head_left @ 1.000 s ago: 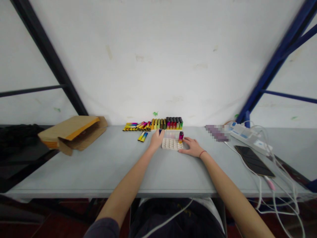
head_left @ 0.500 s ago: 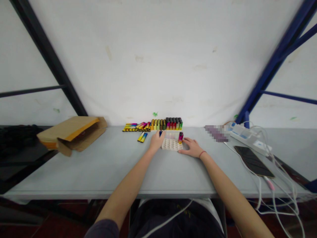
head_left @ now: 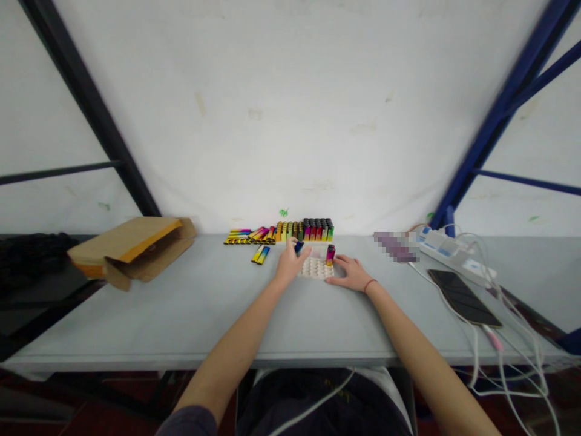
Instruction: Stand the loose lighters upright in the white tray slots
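Note:
My left hand is closed around a dark blue lighter, raised at the left side of a white tray with rows of round pockets. One pink-and-yellow lighter stands upright in the tray's right side. Beside it, my right hand rests with thumb and fingers spread at the tray's right edge. Behind the tray, several black-topped lighters stand in rows. Left of them, yellow lighters are lined up, and more lie in a pile. A loose yellow-and-blue pair lies nearer me.
An open brown paper bag lies on the left of the grey table. To the right are a phone, a white power strip and tangled white cables. Behind the table is a white wall.
My left hand has turned and shifted slightly right over the tray's left side, so more of the dark blue lighter shows. My right hand stays by the tray's right edge.

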A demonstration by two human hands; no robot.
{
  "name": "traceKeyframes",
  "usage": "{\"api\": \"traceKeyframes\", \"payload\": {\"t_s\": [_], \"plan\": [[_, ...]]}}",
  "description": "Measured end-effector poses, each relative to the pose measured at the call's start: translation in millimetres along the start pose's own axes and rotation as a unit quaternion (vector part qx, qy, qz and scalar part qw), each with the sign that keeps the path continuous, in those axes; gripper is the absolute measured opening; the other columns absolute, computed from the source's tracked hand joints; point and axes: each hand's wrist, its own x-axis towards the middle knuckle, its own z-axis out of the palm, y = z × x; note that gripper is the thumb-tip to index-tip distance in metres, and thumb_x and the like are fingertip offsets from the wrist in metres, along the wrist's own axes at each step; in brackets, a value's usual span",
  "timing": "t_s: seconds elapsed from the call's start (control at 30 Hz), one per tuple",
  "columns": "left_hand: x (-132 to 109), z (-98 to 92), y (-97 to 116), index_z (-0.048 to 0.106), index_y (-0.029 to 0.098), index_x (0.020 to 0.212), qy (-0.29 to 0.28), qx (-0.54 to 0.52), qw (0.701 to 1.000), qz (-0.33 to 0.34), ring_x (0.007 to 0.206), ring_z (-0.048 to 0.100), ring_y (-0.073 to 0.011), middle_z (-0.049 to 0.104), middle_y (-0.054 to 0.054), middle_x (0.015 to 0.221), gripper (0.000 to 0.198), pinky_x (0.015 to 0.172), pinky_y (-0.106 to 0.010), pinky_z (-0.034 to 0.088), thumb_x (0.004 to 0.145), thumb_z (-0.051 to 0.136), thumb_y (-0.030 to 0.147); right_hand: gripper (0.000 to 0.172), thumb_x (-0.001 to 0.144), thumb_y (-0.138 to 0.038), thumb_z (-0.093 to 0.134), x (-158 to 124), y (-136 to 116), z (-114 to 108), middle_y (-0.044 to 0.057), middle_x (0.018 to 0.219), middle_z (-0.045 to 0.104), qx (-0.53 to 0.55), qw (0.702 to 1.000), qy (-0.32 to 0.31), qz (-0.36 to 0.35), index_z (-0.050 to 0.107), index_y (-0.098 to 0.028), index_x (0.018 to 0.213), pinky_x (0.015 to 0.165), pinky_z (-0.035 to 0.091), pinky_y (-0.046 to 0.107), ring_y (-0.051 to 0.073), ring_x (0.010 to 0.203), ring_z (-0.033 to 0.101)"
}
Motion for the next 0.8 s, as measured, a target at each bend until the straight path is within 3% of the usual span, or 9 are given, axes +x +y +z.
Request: {"api": "traceKeyframes", "payload": {"t_s": [0.17, 0.37, 0.47, 0.63, 0.8], "plan": [[-1.9, 6.1, -1.6, 0.046, 0.020, 0.120, -0.064, -0.060, 0.995, 0.048, 0.078, 0.069, -0.0188, 0.068, -0.008, 0.105, 0.031, 0.072, -0.032, 0.056, 0.097, 0.052, 0.042, 0.078, 0.084, -0.067, 0.067, -0.9, -1.6, -1.4, 0.019, 0.155, 0.050, -0.001, 1.000, 0.001, 0.001, 0.056, -0.020, 0.145, 0.119, 0.030, 0.058, 0.036, 0.143, 0.046], [-4.1, 12.2, 8.1, 0.062, 0.019, 0.112, -0.031, -0.033, 0.985, 0.167, 0.111, 0.066, -0.0239, 0.072, -0.012, 0.111, 0.027, 0.103, -0.042, 0.050, 0.102, 0.043, 0.036, 0.078, 0.083, -0.067, 0.067, 0.9, 0.3, -0.6, 0.017, 0.153, 0.052, 0.002, 1.000, 0.000, -0.004, 0.055, -0.022, 0.146, 0.118, 0.032, 0.056, 0.035, 0.142, 0.047], [-9.5, 17.3, 15.9, 0.067, 0.018, 0.108, -0.037, -0.018, 0.985, 0.170, 0.114, 0.064, -0.0251, 0.074, -0.012, 0.108, 0.033, 0.105, -0.043, 0.048, 0.103, 0.039, 0.035, 0.079, 0.082, -0.068, 0.067, 1.5, 0.8, 0.3, 0.018, 0.153, 0.051, 0.000, 1.000, 0.002, -0.001, 0.056, -0.021, 0.145, 0.118, 0.031, 0.056, 0.035, 0.142, 0.047], [-19.7, 31.7, 20.5, 0.065, 0.020, 0.114, -0.103, -0.024, 0.985, 0.139, 0.106, 0.067, -0.0223, 0.073, -0.009, 0.109, 0.032, 0.099, -0.037, 0.052, 0.104, 0.038, 0.034, 0.079, 0.082, -0.068, 0.067, 0.8, 0.0, 0.2, 0.019, 0.155, 0.050, -0.003, 1.000, 0.000, 0.000, 0.056, -0.020, 0.144, 0.119, 0.030, 0.057, 0.035, 0.143, 0.046], [-21.2, 38.1, 18.9, 0.065, 0.018, 0.112, -0.111, -0.026, 0.974, 0.196, 0.116, 0.063, -0.0222, 0.069, -0.012, 0.117, 0.029, 0.107, -0.039, 0.048, 0.104, 0.040, 0.029, 0.078, 0.082, -0.069, 0.067, 0.3, -0.3, -0.6, 0.019, 0.154, 0.050, -0.002, 1.000, -0.001, 0.001, 0.057, -0.021, 0.144, 0.119, 0.030, 0.056, 0.034, 0.143, 0.047]]}}
